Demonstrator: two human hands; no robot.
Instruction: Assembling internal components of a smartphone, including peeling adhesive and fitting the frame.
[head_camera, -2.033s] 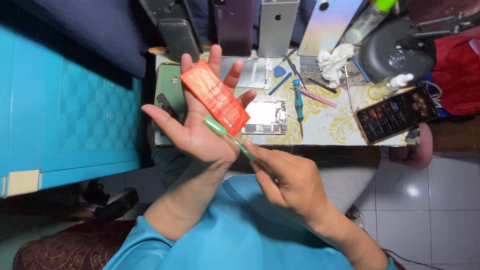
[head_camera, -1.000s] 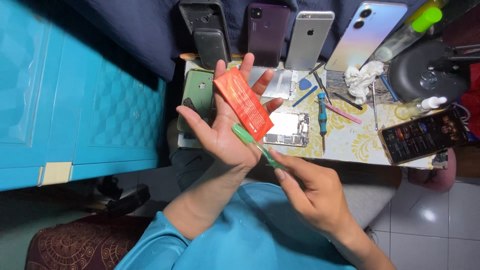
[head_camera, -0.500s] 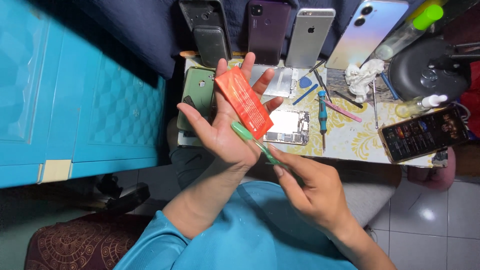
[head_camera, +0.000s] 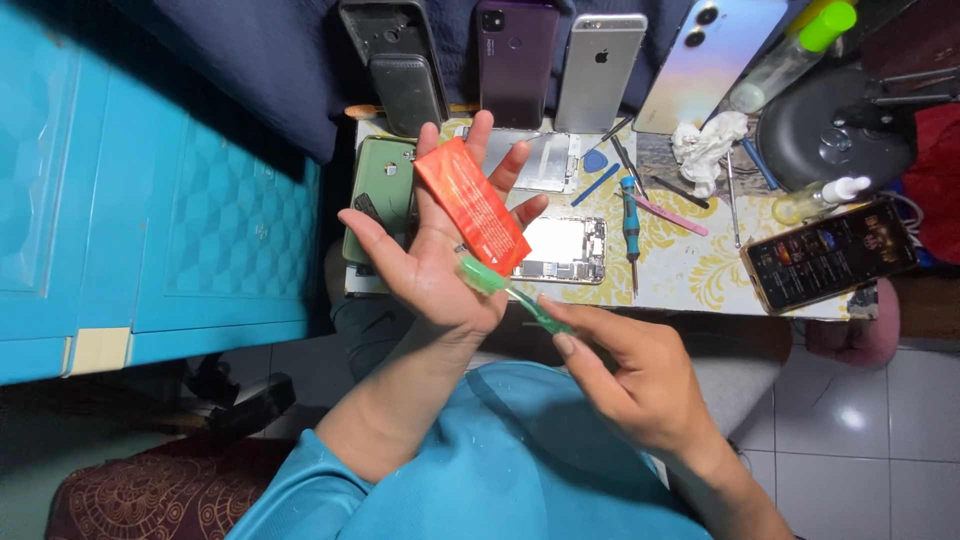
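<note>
At frame centre, an orange packet (head_camera: 472, 205) is being cradled on the spread left hand (head_camera: 430, 265), long axis running upper left to lower right. A green-handled tool (head_camera: 510, 293) is being pinched by the right hand (head_camera: 625, 375), tip touching the left palm below the packet.

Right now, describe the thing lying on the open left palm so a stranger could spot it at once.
Start at the small patterned table strewn with phones and tools. In front of it the left hand lies open, palm up, and across it rests the orange packet: flat, oblong and bright, unlike the green tool beside it.
</note>
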